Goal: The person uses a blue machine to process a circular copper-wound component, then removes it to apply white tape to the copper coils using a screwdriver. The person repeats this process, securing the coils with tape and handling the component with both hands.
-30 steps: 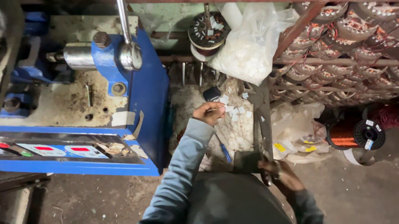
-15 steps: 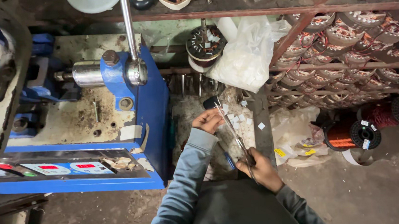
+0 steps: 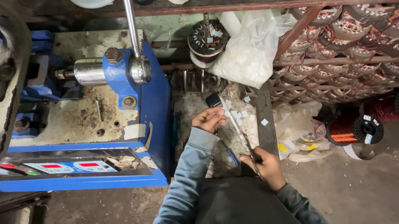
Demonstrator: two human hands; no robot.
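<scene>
My left hand [image 3: 208,120] pinches the upper end of a long narrow pale strip [image 3: 234,123] above a littered bench [image 3: 194,105]. The strip slants down to my right hand [image 3: 265,166], which is closed around its lower end; a thin dark tip sticks out below the fist, and I cannot tell whether that is a tool. A small dark object [image 3: 213,100] lies just above my left fingers. A blue pen-like item [image 3: 232,157] lies between my forearms. Both sleeves are grey-blue.
A blue machine [image 3: 155,115] with a steel lever [image 3: 132,28] and a panel of red displays [image 3: 67,166] fills the left. A wound stator [image 3: 206,39] and white plastic bag [image 3: 251,52] hang behind. Racks of wound stators [image 3: 353,31] and copper wire spools [image 3: 353,131] stand at right.
My right hand has come up slightly towards the left one, and the pale strip now stretches between them. The view has shifted a little lower.
</scene>
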